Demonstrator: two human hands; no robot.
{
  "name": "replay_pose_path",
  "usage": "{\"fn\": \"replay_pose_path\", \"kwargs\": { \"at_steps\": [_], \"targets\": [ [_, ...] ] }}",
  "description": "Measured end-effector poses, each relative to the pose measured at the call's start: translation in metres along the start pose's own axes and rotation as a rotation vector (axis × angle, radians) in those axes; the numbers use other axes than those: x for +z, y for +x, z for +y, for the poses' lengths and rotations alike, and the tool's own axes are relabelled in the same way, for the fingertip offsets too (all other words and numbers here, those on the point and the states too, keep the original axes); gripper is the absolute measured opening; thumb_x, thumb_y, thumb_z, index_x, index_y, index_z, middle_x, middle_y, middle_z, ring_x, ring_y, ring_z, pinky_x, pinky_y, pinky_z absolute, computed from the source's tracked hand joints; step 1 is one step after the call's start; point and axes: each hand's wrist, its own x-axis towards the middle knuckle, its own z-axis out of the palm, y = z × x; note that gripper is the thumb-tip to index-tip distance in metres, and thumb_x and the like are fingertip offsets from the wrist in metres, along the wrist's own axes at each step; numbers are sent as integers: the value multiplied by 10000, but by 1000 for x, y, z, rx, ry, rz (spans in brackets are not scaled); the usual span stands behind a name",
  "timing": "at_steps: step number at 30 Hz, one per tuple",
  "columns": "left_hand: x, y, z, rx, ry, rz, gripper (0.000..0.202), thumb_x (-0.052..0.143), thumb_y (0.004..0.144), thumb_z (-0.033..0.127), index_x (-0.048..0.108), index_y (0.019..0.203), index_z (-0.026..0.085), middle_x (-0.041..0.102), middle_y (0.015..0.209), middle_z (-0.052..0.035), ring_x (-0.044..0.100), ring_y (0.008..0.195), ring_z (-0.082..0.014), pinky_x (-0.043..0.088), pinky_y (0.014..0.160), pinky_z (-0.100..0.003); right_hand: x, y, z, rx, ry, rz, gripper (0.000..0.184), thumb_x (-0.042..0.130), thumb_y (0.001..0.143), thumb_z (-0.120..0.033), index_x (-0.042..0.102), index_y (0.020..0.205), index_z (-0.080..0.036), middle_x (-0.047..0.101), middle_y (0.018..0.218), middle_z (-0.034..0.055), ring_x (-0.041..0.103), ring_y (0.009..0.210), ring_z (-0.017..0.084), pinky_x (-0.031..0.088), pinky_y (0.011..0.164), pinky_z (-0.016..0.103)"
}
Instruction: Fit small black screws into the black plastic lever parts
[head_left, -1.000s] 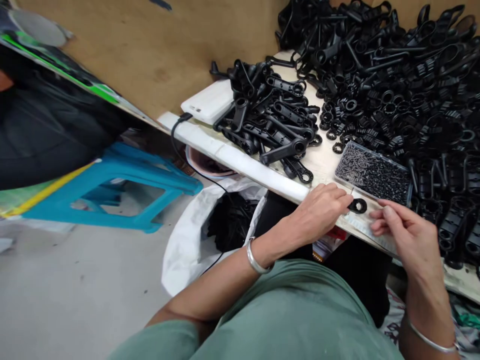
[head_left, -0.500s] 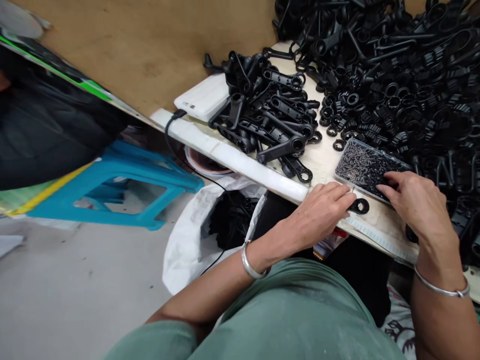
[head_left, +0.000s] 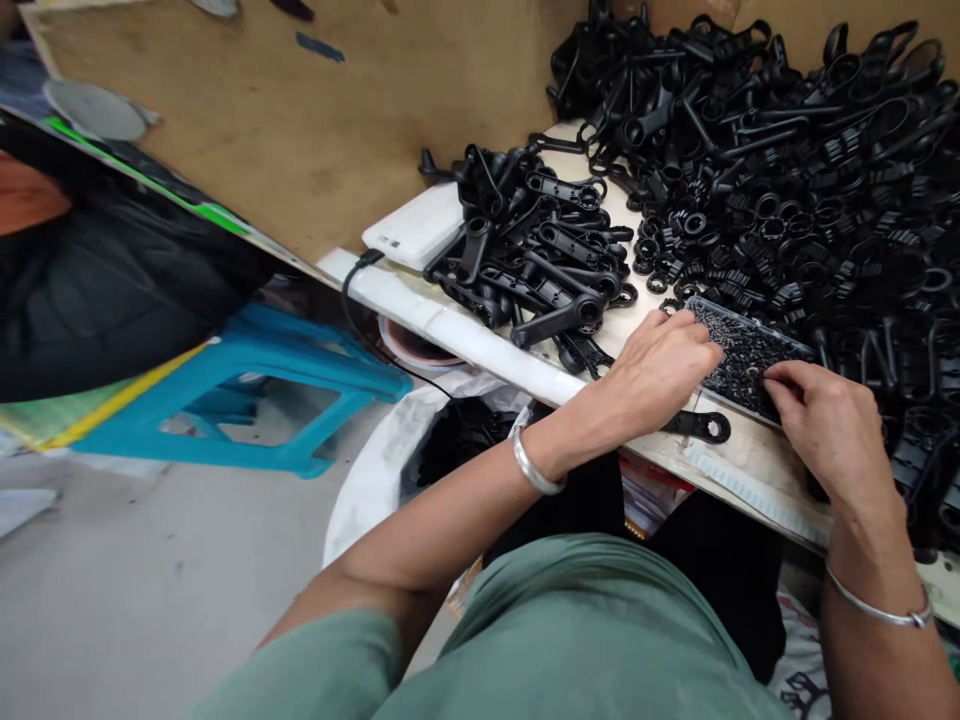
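A shallow transparent box (head_left: pixel 801 347) on the bench holds a mass of tiny dark and greyish pieces. My left hand (head_left: pixel 664 365) is closed at the box's left side, fingers curled over its edge; whatever they grip is hidden. At the box's right front side, thumb and forefinger of my right hand (head_left: pixel 832 425) are pinched together over the small pieces. Anything between those fingertips is too small to name. A black plastic arm with a ring end (head_left: pixel 709 427) lies on the bench just below my left hand, partly covered by it.
Black plastic parts (head_left: pixel 795 200) are heaped across the right and back. A smaller pile (head_left: pixel 540 250) of black arms lies left of the box. Beside it is a white power bank (head_left: pixel 416 228) with a cable. A blue stool (head_left: pixel 247 400) and a white sack (head_left: pixel 367 480) stand below.
My left hand has moved from beside the black ring-ended arm up to the box's left edge. My right hand stays pinched at the box. The view has tilted slightly.
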Motion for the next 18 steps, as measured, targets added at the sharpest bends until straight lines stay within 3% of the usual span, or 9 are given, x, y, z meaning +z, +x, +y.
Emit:
{"fn": "replay_pose_path", "kwargs": {
  "at_steps": [3,8,13,16,18],
  "targets": [
    [11,15,1,97,21,40,262,432,987,88,661,883,162,633,847,-47,546,957,-220,340,787,-356,-2,-4,2,4,162,70,220,532,911,-302,735,935,-220,753,933,68,681,812,240,483,750,349],
    [24,36,3,190,82,-38,225,492,969,91,658,831,154,633,799,-49,562,957,-236,321,822,-373,-5,-14,-1,43,314,120,193,560,891,-308,736,915,-231,752,907,57,685,781,223,519,796,346],
    [17,42,3,168,95,-98,269,463,948,52,669,809,155,648,771,-54,578,896,-214,332,845,-375,-5,-26,-1,96,408,148,197,598,893,-344,750,937,-225,751,923,51,687,794,210,533,821,347],
    [11,40,0,104,13,-123,280,471,898,19,683,774,153,668,781,-54,595,859,-201,377,805,-352,-6,-28,-1,252,606,163,202,680,840,-391,763,922,-227,730,808,30,643,652,170,539,679,315],
    [9,39,-4,57,-99,-64,283,485,855,5,699,745,154,687,773,-49,610,807,-187,412,741,-320,-6,-29,-2,349,815,155,213,747,783,-389,769,908,-218,701,722,15,583,547,135,507,550,276]
  ]
}}
